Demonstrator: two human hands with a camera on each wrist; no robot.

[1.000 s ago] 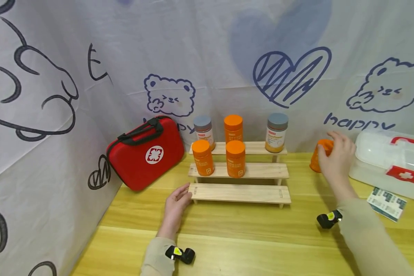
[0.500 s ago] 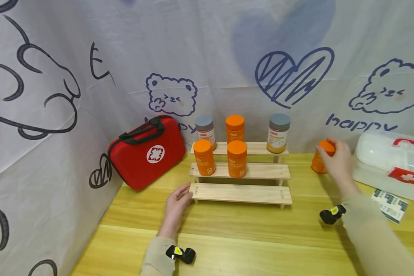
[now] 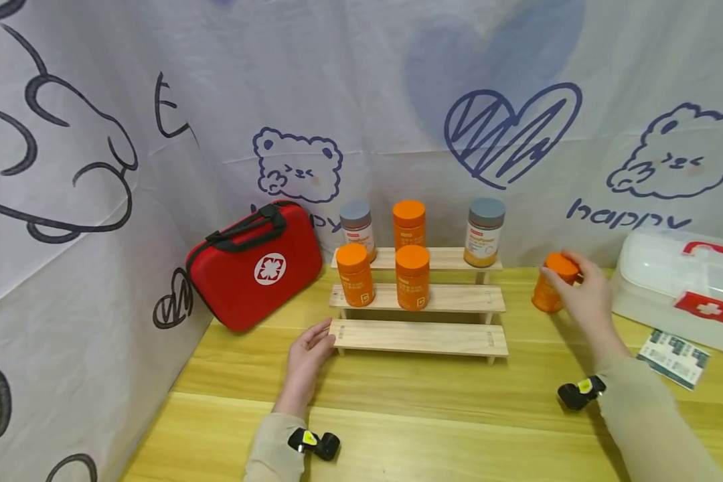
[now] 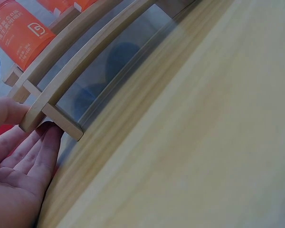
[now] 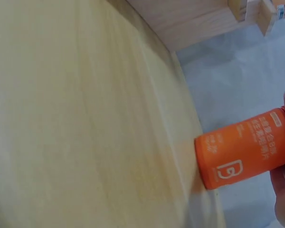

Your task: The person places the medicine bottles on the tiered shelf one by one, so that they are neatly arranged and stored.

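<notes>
At the right, my right hand (image 3: pixel 592 294) grips an orange vitamin bottle (image 3: pixel 547 294) near its lid. The right wrist view shows the bottle's white-printed label (image 5: pixel 247 149) and its base close by the table, with only part of the hand in frame. A three-step wooden display rack (image 3: pixel 422 337) stands in the middle. My left hand (image 3: pixel 307 358) pinches the left end of its lowest step, thumb above and fingers underneath in the left wrist view. Two orange bottles (image 3: pixel 412 280) stand on the middle step. On the top step are another orange bottle (image 3: pixel 409 221) and two grey-lidded bottles (image 3: pixel 484 231).
A red first-aid bag (image 3: pixel 253 274) leans against the cloth backdrop left of the rack. To the right sit a white first-aid box (image 3: pixel 651 288) with a red latch and a printed card (image 3: pixel 675 358). The wooden table (image 3: pixel 422 415) extends in front.
My right hand has closed on the orange bottle and shifted it a little left and toward me, away from the white box. The left hand stays at the rack's end.
</notes>
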